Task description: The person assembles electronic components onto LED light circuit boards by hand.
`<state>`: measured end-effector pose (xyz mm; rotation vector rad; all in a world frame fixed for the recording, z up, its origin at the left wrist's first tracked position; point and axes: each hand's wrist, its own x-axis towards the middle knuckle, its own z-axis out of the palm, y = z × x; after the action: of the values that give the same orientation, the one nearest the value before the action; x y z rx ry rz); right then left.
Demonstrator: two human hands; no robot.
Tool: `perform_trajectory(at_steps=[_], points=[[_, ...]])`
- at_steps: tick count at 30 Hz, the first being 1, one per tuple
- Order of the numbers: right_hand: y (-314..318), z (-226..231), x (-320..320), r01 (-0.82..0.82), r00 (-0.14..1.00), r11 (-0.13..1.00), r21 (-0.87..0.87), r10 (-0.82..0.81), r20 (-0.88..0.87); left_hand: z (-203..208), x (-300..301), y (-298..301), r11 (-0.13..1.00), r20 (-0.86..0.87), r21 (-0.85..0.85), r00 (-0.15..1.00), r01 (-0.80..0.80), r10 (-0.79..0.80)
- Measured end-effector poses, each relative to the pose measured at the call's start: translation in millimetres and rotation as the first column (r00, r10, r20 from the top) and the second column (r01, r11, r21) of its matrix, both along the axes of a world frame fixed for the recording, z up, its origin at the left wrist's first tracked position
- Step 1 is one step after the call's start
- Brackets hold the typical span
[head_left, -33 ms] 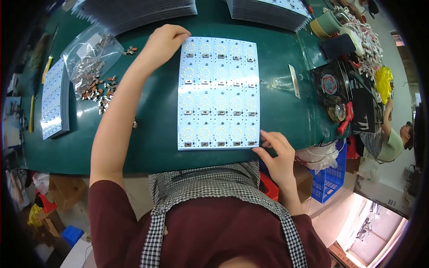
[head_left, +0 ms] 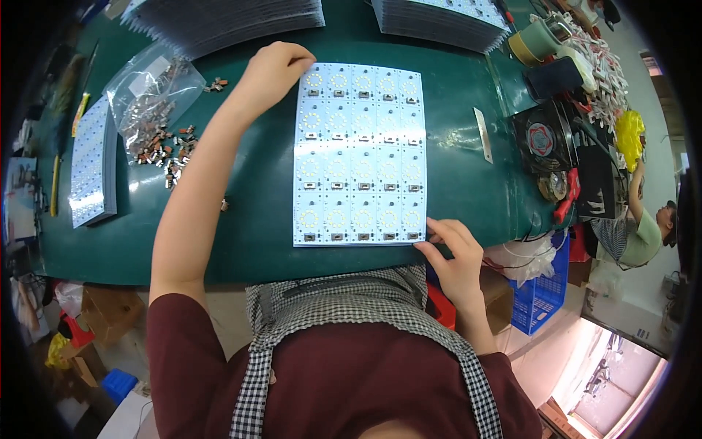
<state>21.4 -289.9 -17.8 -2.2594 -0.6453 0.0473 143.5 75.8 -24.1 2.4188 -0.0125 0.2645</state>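
Observation:
A white LED circuit board panel (head_left: pixel 358 157) lies on the green tabletop in front of me, marked off in a grid. Each cell carries a ring of small yellowish LEDs and a small slide switch. At the far left corner, my left hand (head_left: pixel 276 73) has its fingers closed on the panel; the fingertips are partly hidden. My right hand (head_left: pixel 457 256) holds the near right corner between thumb and fingers, thumb along the near edge and fingers against the right edge. Whether several panels lie stacked here, I cannot tell.
Loose slide switches (head_left: pixel 172 154) spill beside a clear plastic bag (head_left: pixel 150 91) at left, near a smaller stack of panels (head_left: pixel 91 164). Tall panel stacks (head_left: pixel 241 29) stand at the back. A metal strip (head_left: pixel 482 135) and a black fan (head_left: pixel 540 137) are at right. Another person (head_left: pixel 640 227) is far right.
The whole view has shifted very slightly. Both hands keep their places on the panel's corners.

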Motion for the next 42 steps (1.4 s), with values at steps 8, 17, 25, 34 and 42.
perform_trajectory(at_steps=[8,17,25,34,42], points=[[2,1,-5,0.041,0.998,0.999,-0.002,-0.041,0.041,-3,8,0,1.000,0.033,0.007,0.999,0.004,-0.004],[-2,-6,2,-0.031,0.957,0.999,-0.043,0.042,0.289,-1,22,-4,0.991,-0.035,-0.129,0.999,0.033,-0.037],[-11,16,7,-0.030,0.967,0.983,0.183,-0.018,0.255,15,13,7,0.837,-0.209,-0.545,0.974,-0.044,-0.085],[-74,84,110,0.340,0.924,0.770,0.540,-0.167,-0.344,70,-6,1,0.514,-0.236,-0.858,0.904,-0.022,-0.356],[-67,144,307,0.335,0.907,0.794,0.507,-0.126,-0.403,87,44,-35,0.330,-0.082,-0.944,0.967,0.002,-0.241]])
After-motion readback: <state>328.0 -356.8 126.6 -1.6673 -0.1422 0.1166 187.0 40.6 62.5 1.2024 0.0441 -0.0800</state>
